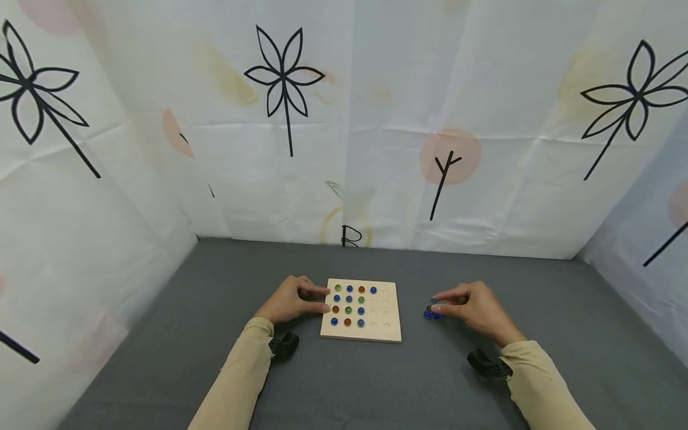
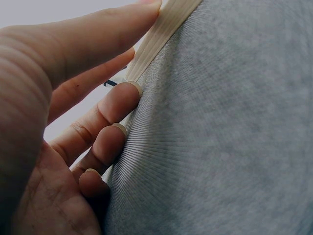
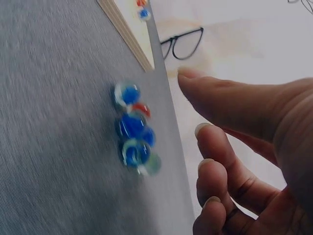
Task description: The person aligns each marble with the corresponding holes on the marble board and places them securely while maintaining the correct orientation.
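Observation:
A pale wooden board (image 1: 388, 332) lies flat, with rows of green, blue and amber marbles in its round hollows. Bare hollows show in its right-hand columns. My left hand (image 1: 290, 298) rests at the board's left edge, thumb and forefinger tips touching it. In the left wrist view, the thumb (image 2: 98, 36) lies along the wooden side and the other fingers bend loosely. To the right of the board, my right hand (image 1: 475, 306) hovers over a small cluster of loose marbles (image 3: 132, 126), mostly blue with one red. Its thumb and fingers are apart, and no marble shows between them.
A dark grey cloth (image 1: 215, 358) covers the table. White fabric (image 1: 387, 179) printed with flowers hangs along the back and both sides. A black wrist strap (image 1: 489, 364) sits at the right cuff, another strap (image 1: 285, 345) at the left.

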Available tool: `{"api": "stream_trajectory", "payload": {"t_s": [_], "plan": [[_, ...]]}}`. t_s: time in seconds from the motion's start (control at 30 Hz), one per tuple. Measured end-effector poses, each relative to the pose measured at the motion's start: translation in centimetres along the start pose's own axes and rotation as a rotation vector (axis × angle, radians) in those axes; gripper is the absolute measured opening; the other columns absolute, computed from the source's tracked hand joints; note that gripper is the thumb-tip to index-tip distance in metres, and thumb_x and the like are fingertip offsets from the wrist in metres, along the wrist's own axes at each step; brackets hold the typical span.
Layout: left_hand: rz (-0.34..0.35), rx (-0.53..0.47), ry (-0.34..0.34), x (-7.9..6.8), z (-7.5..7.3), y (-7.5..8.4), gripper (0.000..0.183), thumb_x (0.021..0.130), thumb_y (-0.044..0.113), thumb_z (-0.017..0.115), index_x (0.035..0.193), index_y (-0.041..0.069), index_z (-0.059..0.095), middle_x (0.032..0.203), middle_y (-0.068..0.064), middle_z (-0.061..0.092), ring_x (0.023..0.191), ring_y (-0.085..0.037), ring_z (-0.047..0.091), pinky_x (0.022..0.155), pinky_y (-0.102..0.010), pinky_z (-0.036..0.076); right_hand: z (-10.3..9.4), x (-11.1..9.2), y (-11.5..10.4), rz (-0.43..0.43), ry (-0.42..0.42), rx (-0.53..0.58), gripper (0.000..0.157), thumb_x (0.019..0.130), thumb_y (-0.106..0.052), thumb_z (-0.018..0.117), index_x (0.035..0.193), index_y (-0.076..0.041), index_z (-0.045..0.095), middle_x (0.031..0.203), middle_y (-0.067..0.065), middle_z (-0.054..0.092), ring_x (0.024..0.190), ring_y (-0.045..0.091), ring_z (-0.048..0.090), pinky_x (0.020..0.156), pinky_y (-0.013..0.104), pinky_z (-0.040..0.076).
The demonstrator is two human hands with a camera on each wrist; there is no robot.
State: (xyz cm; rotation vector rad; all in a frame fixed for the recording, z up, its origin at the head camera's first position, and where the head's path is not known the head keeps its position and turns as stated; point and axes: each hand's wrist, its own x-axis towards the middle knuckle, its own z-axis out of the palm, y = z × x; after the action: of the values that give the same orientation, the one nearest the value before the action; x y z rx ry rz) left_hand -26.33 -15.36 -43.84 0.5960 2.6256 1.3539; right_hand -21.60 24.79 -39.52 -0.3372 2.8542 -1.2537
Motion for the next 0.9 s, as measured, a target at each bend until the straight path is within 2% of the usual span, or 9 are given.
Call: {"api": "stream_trajectory", "payload": {"t_s": [0.37, 0.9], "plan": [[-0.008, -0.006, 0.007, -0.1, 0.1, 0.0, 0.040, 0.081, 0.028, 0.088, 0.118, 0.015, 0.079, 0.095, -0.002, 0.063, 0.077, -0.019, 0.049, 0.068, -0.031, 0.043, 1.8, 0.4, -1.0, -0.074, 0.054, -0.024, 0.021, 0.084, -0.018, 0.085, 0.100, -0.006, 0.082, 0.076, 0.000, 0.061, 0.065, 0.016, 0.049, 0.055, 0.028, 0.041], [-0.017, 0.008, 0.002, -0.1, 0.1, 0.3, 0.039, 0.082, 0.028, 0.088, 0.118, 0.014, 0.079, 0.094, -0.001, 0.062, 0.077, -0.020, 0.047, 0.069, -0.034, 0.042, 4.9, 2.0, -3.1, -0.110, 0.018, 0.002, 0.019, 0.086, -0.020, 0.084, 0.102, -0.008, 0.081, 0.084, -0.001, 0.065, 0.073, 0.015, 0.058, 0.061, 0.031, 0.047]]}}
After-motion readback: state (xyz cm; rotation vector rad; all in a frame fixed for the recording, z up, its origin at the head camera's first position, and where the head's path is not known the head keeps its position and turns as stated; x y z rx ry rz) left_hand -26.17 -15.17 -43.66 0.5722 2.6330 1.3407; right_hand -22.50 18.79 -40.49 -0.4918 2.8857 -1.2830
